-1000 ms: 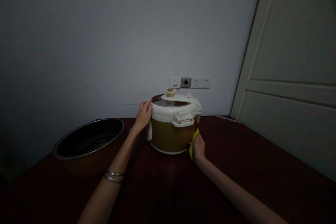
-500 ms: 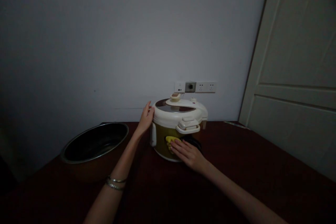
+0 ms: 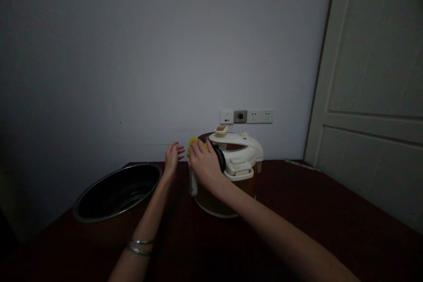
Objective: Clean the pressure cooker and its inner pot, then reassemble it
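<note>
A white and olive-gold electric cooker [image 3: 254, 152] stands on the dark red table, its lid closed. My right hand [image 3: 206, 161] is closed over a yellow sponge scrubber [image 3: 193, 141] with a black part showing beside the palm. It presses the scrubber to the upper left side of the cooker, near the lid's rim. Just left of the cooker, my left hand [image 3: 172, 158] is raised and apart from it, fingers spread and holding nothing. Two silver bangles [image 3: 140, 247] circle the left wrist.
A large dark-lined pot [image 3: 86, 217] with a metal rim sits on the table [image 3: 284, 229] at the left, close to my left forearm. Wall sockets [image 3: 260, 116] are behind the cooker. A pale panelled door [image 3: 370, 123] stands at the right.
My right hand has moved up and left with the scrubber, from the cooker's front to its upper left edge. My left hand has come off the cooker's side and shifted left.
</note>
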Demonstrator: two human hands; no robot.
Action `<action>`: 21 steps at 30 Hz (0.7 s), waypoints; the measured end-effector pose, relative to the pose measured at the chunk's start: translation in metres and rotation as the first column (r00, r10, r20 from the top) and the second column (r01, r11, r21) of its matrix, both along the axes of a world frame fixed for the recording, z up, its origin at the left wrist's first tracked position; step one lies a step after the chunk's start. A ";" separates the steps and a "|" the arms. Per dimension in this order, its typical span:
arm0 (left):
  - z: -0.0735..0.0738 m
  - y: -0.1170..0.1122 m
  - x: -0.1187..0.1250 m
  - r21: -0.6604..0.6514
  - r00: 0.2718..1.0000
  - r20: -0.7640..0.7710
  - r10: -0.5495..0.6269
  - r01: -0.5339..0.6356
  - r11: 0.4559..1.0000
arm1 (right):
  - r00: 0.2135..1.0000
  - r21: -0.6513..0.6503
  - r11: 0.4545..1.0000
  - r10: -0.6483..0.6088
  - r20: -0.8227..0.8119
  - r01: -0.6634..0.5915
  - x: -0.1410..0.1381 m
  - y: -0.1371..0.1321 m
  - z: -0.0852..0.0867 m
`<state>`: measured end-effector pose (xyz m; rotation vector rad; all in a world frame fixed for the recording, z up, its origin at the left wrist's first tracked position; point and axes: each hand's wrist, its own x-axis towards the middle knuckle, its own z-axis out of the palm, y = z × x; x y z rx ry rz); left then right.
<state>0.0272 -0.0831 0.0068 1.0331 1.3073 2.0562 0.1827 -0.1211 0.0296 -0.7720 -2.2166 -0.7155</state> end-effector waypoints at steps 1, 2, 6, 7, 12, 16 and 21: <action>0.000 0.000 0.000 0.005 1.000 0.002 0.000 0.000 1.000 | 1.000 -0.032 0.999 -0.022 -0.021 0.022 0.003 -0.001 0.005; -0.001 -0.001 0.001 0.008 1.000 0.005 0.001 -0.001 1.000 | 0.999 -0.055 0.998 -0.039 -0.036 0.037 0.008 -0.003 0.008; -0.002 0.000 0.004 0.001 1.000 0.016 0.004 -0.004 1.000 | 0.987 -0.131 0.983 -0.142 -0.082 0.130 0.038 -0.008 0.014; -0.002 0.001 0.005 -0.002 1.000 0.019 0.002 -0.002 1.000 | 0.984 -0.152 0.978 -0.157 -0.086 0.143 0.047 -0.008 0.014; -0.005 0.001 0.008 0.001 1.000 0.025 -0.011 0.011 1.000 | 0.988 -0.200 0.980 -0.040 -0.147 0.009 0.093 -0.006 0.006; -0.007 0.003 0.010 0.008 1.000 0.025 -0.010 0.010 1.000 | 0.965 -0.087 0.992 0.066 -0.254 -0.091 0.115 -0.014 -0.017; -0.011 0.005 0.010 0.021 1.000 0.029 0.000 -0.001 1.000 | 0.993 0.063 0.993 0.103 -0.053 -0.099 0.101 -0.026 -0.034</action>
